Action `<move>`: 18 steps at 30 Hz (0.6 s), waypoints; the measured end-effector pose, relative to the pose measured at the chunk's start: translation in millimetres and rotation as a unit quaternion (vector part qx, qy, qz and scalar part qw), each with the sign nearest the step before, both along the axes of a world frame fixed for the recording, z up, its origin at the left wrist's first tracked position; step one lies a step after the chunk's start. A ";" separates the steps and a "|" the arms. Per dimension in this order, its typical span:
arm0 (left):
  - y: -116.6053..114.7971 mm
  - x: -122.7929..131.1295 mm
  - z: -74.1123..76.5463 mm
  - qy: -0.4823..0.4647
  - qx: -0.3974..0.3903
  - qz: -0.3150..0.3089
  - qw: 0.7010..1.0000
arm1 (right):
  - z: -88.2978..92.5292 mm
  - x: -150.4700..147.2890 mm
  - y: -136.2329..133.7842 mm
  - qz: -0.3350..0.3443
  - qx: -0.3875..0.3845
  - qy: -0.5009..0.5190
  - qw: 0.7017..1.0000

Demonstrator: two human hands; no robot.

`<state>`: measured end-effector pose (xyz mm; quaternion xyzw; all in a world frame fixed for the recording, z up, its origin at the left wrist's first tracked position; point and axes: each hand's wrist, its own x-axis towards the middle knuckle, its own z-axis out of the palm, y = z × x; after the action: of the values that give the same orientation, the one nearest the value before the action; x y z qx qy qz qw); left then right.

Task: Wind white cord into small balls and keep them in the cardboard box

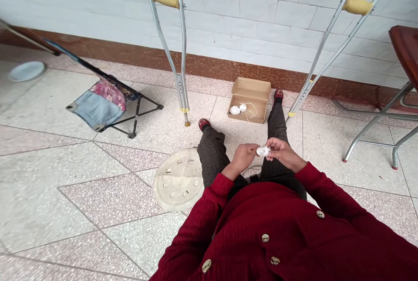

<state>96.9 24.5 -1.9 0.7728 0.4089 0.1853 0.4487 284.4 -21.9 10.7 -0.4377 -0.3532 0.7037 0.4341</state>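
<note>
A small bundle of white yarn work (263, 151) is between my two hands, above my lap. My right hand (284, 154) grips it from the right, with fingers and thumb closed around it. At its left end, the fingers of my left hand (244, 157) are pinched together and touch it; whatever sits inside that pinch is too small to make out. On the floor in front of my feet is an open cardboard box (250, 84). Inside lie a white yarn ball (234, 110) and a smaller yarn ball (243, 107), with loose strands beside them.
A left crutch (183, 93) and a right crutch (305, 89) stand by the tiled wall. A folding stool (101, 106) and a white basin (26, 71) are at left. A round plastic lid with holes (176, 183) lies beside my leg; a metal-legged chair (375, 117) stands right.
</note>
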 end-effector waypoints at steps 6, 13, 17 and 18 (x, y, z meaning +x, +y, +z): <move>-27.4 3.9 -1.9 0.047 0.021 -0.071 0.996 | -23.7 4.4 18.4 -0.145 0.017 -0.087 0.985; -15.2 -10.4 15.8 0.049 0.118 -0.069 0.989 | -32.6 5.2 -8.3 0.069 0.062 -0.209 0.974; -4.9 -9.3 17.7 0.011 0.066 -0.041 0.997 | -4.4 0.9 -22.4 0.089 0.012 -0.012 0.996; -6.2 -6.5 16.2 0.000 0.037 -0.034 0.999 | 1.6 0.0 -22.3 0.059 0.010 0.009 0.998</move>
<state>90.4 18.3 14.3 0.8021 0.3750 0.1850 0.4263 284.3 -44.2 12.3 -0.4056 -0.3811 0.7285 0.3995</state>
